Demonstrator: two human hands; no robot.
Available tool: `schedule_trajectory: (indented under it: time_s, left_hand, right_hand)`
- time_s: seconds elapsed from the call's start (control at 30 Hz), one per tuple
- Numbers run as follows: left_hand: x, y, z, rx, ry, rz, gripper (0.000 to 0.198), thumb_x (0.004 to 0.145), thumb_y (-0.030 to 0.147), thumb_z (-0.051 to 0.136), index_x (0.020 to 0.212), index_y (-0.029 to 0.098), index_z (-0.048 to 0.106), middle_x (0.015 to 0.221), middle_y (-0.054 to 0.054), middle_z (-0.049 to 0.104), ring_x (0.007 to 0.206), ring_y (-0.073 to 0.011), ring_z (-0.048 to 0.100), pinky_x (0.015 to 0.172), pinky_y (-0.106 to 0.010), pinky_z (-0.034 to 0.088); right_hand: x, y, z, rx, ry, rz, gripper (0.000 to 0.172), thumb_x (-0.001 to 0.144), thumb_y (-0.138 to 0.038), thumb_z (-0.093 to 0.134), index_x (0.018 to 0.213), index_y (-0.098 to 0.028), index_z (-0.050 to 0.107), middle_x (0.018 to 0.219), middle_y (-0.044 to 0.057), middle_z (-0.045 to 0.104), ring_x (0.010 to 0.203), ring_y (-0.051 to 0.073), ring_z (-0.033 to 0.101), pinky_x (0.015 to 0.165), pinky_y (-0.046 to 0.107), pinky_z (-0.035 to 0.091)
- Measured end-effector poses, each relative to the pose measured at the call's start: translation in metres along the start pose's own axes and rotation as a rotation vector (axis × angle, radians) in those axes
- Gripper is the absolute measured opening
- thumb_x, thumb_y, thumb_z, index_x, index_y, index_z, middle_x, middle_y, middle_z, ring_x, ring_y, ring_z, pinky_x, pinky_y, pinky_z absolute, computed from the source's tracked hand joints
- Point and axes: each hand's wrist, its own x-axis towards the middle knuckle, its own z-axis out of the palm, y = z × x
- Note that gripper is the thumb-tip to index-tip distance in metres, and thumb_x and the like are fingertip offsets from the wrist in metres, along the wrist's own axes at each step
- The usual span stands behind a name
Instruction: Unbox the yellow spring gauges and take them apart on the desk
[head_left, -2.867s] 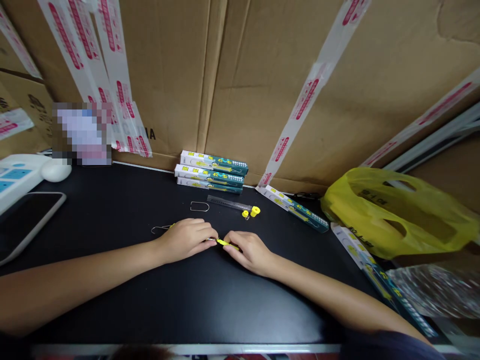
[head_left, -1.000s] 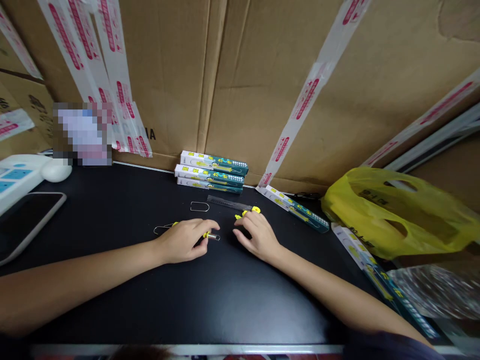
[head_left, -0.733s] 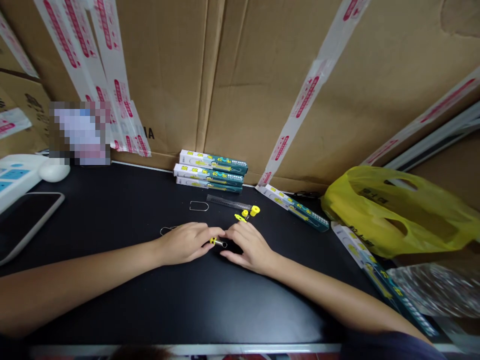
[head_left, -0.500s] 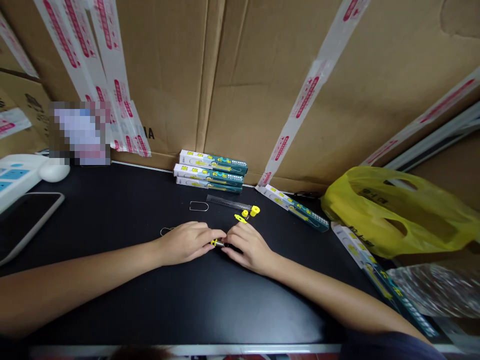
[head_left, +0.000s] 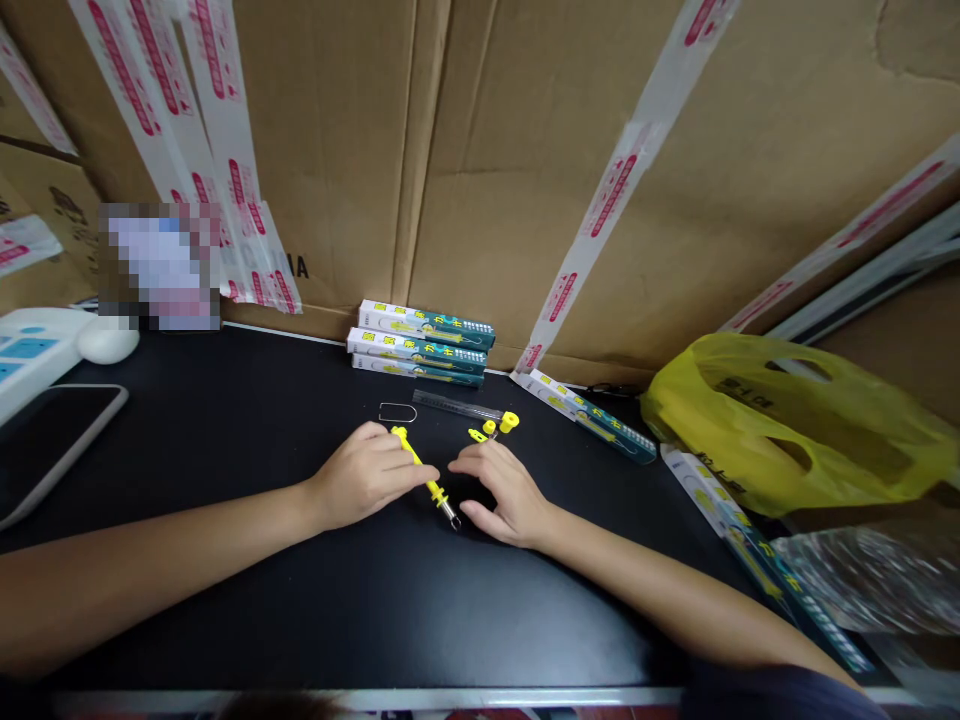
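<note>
My left hand (head_left: 367, 475) is closed around a yellow spring-scale rod (head_left: 433, 488), which slants down to the right. At its lower end sit a short metal spring (head_left: 448, 508) and a small loop. My right hand (head_left: 502, 495) is just right of the rod, thumb and fingers apart, holding nothing. Beyond the hands lie a clear tube (head_left: 457, 405), a yellow cap (head_left: 510, 421), a smaller yellow ring (head_left: 489, 427) and a flat yellow piece (head_left: 477, 436) close to my right fingers. A bent wire (head_left: 397, 412) rests left of the tube.
Several spring-scale boxes (head_left: 420, 345) are stacked at the back; one more box (head_left: 589, 415) lies right of them and another box (head_left: 765, 550) farther right. A yellow plastic bag (head_left: 810, 430) is at the right. On the left are a phone (head_left: 56, 440) and a white power strip (head_left: 34, 345).
My right hand has let go of the rod's spring end and its fingers have spread. The rod has swung into clearer view in my left hand, its spring end now lower.
</note>
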Motion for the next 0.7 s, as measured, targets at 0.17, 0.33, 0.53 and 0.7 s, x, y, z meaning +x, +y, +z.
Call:
schedule_trajectory:
  time_s: [0.17, 0.33, 0.53, 0.7]
  left_hand:
    - [-0.0013, -0.0018, 0.0023, -0.179, -0.072, 0.135, 0.023, 0.093, 0.015, 0.043, 0.109, 0.018, 0.059, 0.101, -0.004, 0.069, 0.088, -0.0141, 0.061, 0.075, -0.025, 0.042]
    - [-0.0005, -0.0029, 0.0024, -0.26, -0.165, 0.152, 0.029, 0.093, 0.015, 0.039, 0.113, 0.021, 0.059, 0.108, -0.006, 0.068, 0.095, -0.0161, 0.062, 0.08, -0.027, 0.047]
    - [0.0012, -0.0024, 0.0009, -0.324, -0.169, 0.077, 0.032, 0.085, 0.011, 0.038, 0.108, 0.019, 0.06, 0.105, -0.006, 0.068, 0.089, -0.0162, 0.064, 0.08, -0.028, 0.049]
    - [0.0013, -0.0003, 0.0044, -0.272, -0.093, -0.052, 0.02, 0.086, 0.016, 0.044, 0.097, 0.019, 0.06, 0.095, -0.004, 0.067, 0.083, -0.0147, 0.063, 0.077, -0.026, 0.048]
  right_hand:
    - [0.0008, -0.0009, 0.0004, 0.003, 0.058, 0.11, 0.043, 0.091, -0.027, 0.044, 0.132, -0.02, 0.037, 0.119, 0.014, 0.049, 0.11, 0.025, 0.049, 0.091, 0.044, 0.044]
    - [0.0048, 0.0004, 0.0007, 0.04, 0.071, 0.177, 0.034, 0.09, -0.019, 0.046, 0.124, -0.021, 0.044, 0.115, 0.012, 0.053, 0.109, 0.024, 0.05, 0.092, 0.044, 0.043]
    - [0.0057, 0.0042, 0.0013, 0.095, 0.035, 0.175, 0.013, 0.094, -0.021, 0.041, 0.09, -0.02, 0.053, 0.088, 0.008, 0.061, 0.083, 0.019, 0.054, 0.076, 0.034, 0.047]
    - [0.0045, 0.0045, 0.003, 0.101, 0.051, 0.194, 0.015, 0.095, -0.025, 0.041, 0.084, -0.02, 0.051, 0.082, 0.007, 0.06, 0.078, 0.019, 0.053, 0.072, 0.033, 0.047]
